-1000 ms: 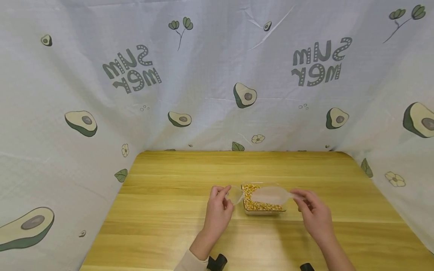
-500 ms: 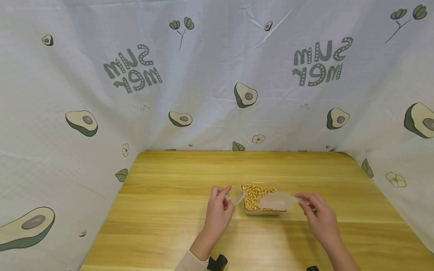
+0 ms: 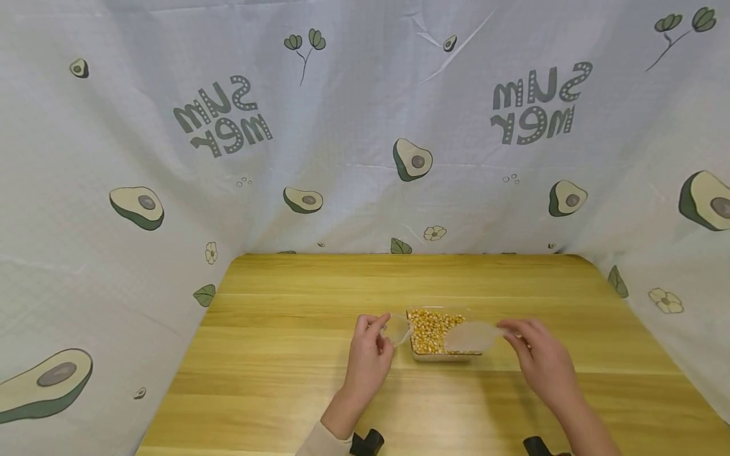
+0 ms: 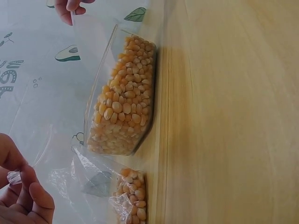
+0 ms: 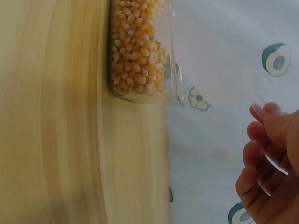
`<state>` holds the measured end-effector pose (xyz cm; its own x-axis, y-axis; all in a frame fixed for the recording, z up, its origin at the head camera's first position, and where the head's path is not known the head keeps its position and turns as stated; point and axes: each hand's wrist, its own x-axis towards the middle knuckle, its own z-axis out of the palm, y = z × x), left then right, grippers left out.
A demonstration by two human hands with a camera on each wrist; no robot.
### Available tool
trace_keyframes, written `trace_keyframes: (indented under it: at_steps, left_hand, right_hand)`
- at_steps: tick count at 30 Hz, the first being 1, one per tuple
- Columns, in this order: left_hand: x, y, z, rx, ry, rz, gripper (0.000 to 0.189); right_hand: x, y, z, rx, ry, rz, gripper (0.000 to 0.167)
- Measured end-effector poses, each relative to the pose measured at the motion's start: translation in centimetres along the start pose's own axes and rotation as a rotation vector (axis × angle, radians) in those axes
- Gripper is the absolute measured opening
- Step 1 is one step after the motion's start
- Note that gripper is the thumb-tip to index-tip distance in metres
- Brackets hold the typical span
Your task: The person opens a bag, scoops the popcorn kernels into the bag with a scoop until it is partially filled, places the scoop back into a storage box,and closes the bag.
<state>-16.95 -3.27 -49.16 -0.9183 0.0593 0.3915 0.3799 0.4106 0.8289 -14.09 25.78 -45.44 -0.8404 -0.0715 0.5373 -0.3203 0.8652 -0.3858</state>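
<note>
My left hand point(image 3: 367, 358) pinches the upper edge of a clear plastic bag point(image 4: 93, 172), holding it up left of a glass container point(image 3: 445, 358). Corn kernels point(image 4: 135, 191) fill the bottom of the bag, which stands on the table. More yellow kernels point(image 3: 429, 329) heap inside the rectangular container. With thumb and fingers my right hand point(image 3: 544, 364) grips the handle of a translucent white scoop point(image 3: 472, 337). Its blade tilts down into the right part of the container, its tip at the kernels, as the right wrist view shows. No kernels show on the blade.
The light wood table point(image 3: 274, 367) runs back to a pale curtain point(image 3: 342, 139) printed with avocados, which also hangs at both sides. A black wrist device point(image 3: 367, 442) shows under my left wrist, another point(image 3: 536, 445) near the right.
My right hand has drawn the scoop rightward, from over the middle of the container to its right side, uncovering more kernels. The left hand and the bag have stayed almost still.
</note>
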Motion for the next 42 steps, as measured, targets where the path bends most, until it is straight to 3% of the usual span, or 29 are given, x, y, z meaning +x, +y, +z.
trace_keyframes:
  at_steps: [11,18,29,42]
  left_hand:
    - [0.0,-0.1,0.0,-0.004,-0.009,-0.014,0.044]
    - [0.0,0.1,0.0,-0.007,-0.01,-0.019,0.043]
    - [-0.1,0.1,0.0,-0.006,-0.004,-0.028,0.044]
    - [-0.2,0.1,-0.1,-0.017,-0.001,-0.046,0.044]
  right_hand:
    - [0.4,-0.2,-0.1,-0.034,-0.122,-0.023,0.025]
    - [0.4,-0.4,0.7,-0.017,-0.219,0.033,0.023]
    - [-0.1,-0.1,2.5,0.03,-0.211,0.126,0.024]
    - [-0.5,0.3,3.0,0.07,-0.181,0.148,0.023]
